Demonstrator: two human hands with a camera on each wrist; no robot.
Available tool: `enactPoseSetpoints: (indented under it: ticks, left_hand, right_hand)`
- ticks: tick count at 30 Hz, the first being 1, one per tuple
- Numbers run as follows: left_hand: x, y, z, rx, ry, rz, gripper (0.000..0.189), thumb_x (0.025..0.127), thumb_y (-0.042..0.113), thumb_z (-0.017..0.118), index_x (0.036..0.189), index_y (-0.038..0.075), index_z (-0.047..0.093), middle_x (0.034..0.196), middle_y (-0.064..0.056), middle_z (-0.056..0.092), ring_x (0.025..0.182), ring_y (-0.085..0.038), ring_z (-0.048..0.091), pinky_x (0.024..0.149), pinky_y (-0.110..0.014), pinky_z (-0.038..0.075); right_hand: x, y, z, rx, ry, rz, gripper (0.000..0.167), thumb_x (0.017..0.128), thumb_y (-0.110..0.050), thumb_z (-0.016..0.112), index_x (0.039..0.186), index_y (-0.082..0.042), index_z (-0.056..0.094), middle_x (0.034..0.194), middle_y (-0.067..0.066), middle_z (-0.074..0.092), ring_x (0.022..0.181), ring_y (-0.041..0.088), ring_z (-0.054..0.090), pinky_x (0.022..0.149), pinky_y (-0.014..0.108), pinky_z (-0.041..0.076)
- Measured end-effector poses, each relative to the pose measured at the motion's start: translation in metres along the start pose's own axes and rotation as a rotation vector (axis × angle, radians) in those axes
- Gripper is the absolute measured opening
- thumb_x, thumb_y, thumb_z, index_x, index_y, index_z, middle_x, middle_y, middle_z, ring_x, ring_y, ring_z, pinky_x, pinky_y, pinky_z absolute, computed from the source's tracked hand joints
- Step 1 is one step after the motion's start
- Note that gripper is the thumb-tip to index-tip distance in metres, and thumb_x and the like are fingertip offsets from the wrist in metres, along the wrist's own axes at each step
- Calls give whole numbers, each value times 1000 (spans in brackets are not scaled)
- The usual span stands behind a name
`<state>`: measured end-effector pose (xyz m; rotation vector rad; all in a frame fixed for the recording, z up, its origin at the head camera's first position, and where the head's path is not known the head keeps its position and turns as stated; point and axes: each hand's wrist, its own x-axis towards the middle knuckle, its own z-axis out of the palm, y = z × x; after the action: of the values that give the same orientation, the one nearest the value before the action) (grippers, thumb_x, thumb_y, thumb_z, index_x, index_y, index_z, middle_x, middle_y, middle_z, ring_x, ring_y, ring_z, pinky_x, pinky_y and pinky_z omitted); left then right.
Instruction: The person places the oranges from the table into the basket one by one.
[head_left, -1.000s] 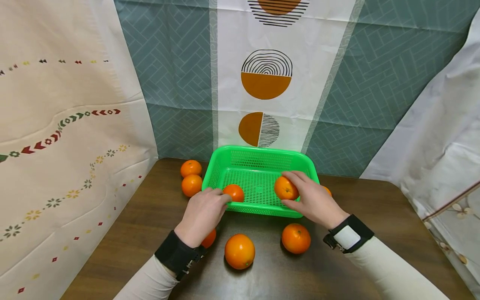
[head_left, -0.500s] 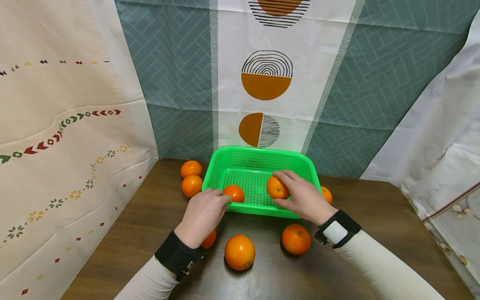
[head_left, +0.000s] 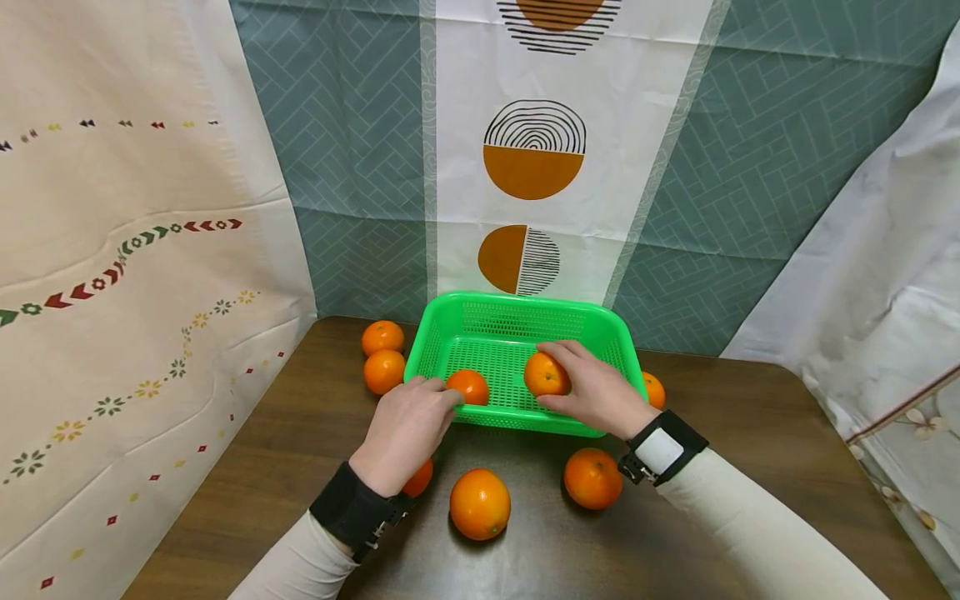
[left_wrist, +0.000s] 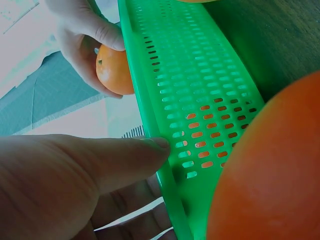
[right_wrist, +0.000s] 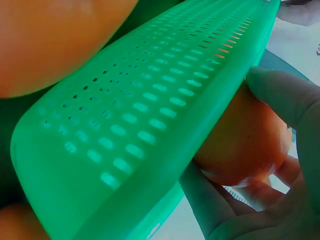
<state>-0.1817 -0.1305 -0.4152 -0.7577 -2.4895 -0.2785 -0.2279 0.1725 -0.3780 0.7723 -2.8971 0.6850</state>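
A green perforated plastic basket (head_left: 517,418) stands on the table in the middle of the head view. My left hand (head_left: 408,429) pinches its front rim near the left corner; in the left wrist view the thumb (left_wrist: 135,156) lies on the outside and the fingers pass behind the rim. One orange (head_left: 468,387) lies in the basket beside those fingertips. My right hand (head_left: 600,393) holds another orange (head_left: 544,375) between thumb and fingers, within the basket's right half. Whether this orange touches the basket floor, I cannot tell.
Two oranges, one at the back (head_left: 382,336) and one nearer (head_left: 384,372), sit left of the basket. In front are an orange (head_left: 480,503) and another (head_left: 592,478). My left wrist partly hides one orange (head_left: 418,479); one more (head_left: 654,389) lies right of the basket.
My right hand has moved left across the basket with its orange, bringing it closer to the one lying there. The left hand and the basket have stayed in place.
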Motion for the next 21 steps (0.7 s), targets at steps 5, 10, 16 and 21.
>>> enactPoseSetpoints:
  ticks: [5,10,16,21]
  left_hand:
    - [0,1,-1,11,5,6,21,84,9,97,92,18,79,79,3,65,70,-22,60,59,-30,48]
    - [0,1,-1,14,1,5,21,85,10,97,91,18,78,79,3,64,70,-22,60,59,-29,48]
    - [0,1,-1,12,-2,-1,21,85,10,96,91,18,78,79,3,64,70,-22,60,59,-29,47]
    - [0,1,0,14,-3,-4,21,85,9,96,90,19,77,78,3,63,70,-22,59,58,-29,46]
  right_hand:
    - [3,1,-2,7,-31,17,76,95,-29,89,159,-7,54,142,17,56,100,25,64,83,40,59]
    - [7,-1,-3,11,-55,20,75,94,-27,90,158,-6,56,134,18,55,96,24,64,81,38,58]
    - [11,-6,0,8,-84,15,73,94,-27,90,156,-5,57,133,19,55,97,26,64,82,39,59]
    - [16,-8,2,11,-102,38,73,95,-28,89,156,-4,57,130,19,58,96,26,64,83,40,58]
